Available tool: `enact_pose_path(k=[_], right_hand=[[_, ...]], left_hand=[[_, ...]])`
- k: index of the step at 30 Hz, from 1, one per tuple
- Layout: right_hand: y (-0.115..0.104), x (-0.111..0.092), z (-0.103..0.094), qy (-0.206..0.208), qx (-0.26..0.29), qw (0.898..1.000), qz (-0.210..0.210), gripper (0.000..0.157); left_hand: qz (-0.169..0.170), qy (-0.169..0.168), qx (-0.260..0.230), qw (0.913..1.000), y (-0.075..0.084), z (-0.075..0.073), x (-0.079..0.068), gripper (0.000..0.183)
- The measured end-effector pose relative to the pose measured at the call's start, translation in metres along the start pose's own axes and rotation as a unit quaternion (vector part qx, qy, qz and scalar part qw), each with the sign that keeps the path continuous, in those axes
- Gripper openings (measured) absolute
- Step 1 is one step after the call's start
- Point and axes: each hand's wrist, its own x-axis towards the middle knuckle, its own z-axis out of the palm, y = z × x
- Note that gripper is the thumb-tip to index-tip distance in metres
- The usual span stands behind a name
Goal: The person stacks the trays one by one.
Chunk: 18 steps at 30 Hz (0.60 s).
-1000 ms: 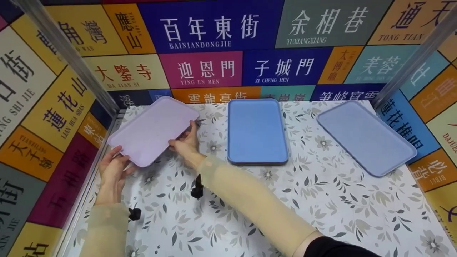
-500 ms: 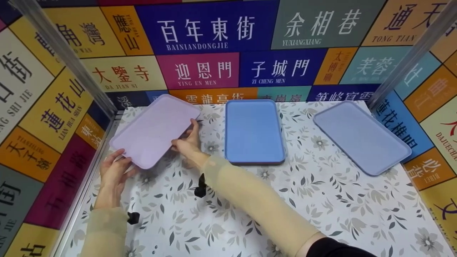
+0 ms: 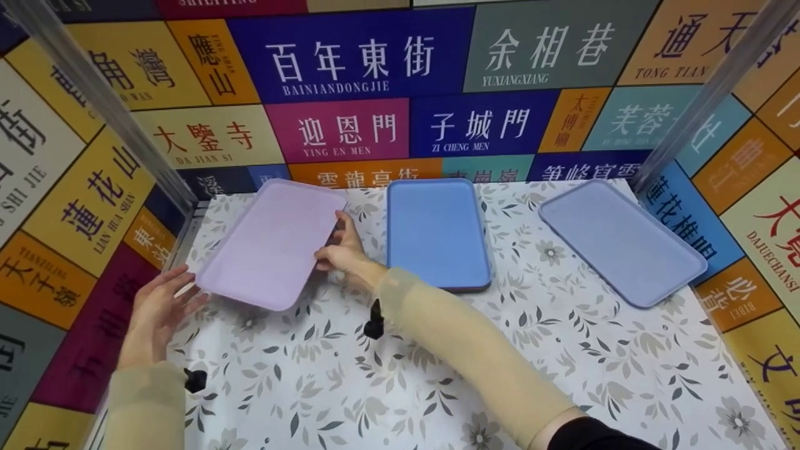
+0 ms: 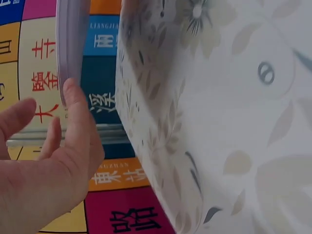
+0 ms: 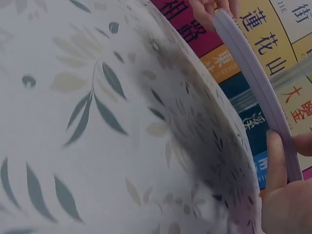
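A light purple tray (image 3: 269, 250) is held above the table at the left, and its shadow falls on the cloth in the right wrist view. My right hand (image 3: 349, 255) grips its right edge, thumb on the upper face and fingers beneath. At the tray's left corner my left hand (image 3: 161, 312) has its fingers extended. In the left wrist view, one fingertip (image 4: 71, 87) touches the tray's rim, while the thumb (image 4: 19, 117) stands apart from it.
A blue tray (image 3: 437, 234) lies mid-table with a darker edge showing under it. Farther right, a grey-blue tray (image 3: 625, 244) lies slantwise. Floral cloth (image 3: 375, 387) covers the table, and sign-printed walls (image 3: 344, 128) enclose the back and sides.
The left thumb has come off the tray's corner, and that hand has shifted left. The purple tray has turned slightly in the right hand's grip. The head view has shifted a little.
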Motion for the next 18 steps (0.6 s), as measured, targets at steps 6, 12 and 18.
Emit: enact_pose_path(k=[6, 12, 18], right_hand=[[-0.001, 0.001, -0.018, -0.065, -0.001, 0.998, 0.006, 0.108], [-0.003, 0.003, -0.030, -0.126, -0.005, 0.992, 0.022, 0.107], [-0.007, 0.003, -0.042, -0.164, -0.017, 0.985, 0.041, 0.106]], left_hand=[[0.015, -0.106, 0.123, 0.9866, 0.005, -0.011, 0.006, 0.024], [0.035, -0.165, 0.175, 0.9700, 0.003, -0.009, 0.012, 0.040], [0.025, -0.200, 0.168, 0.9649, 0.001, -0.005, 0.017, 0.054]])
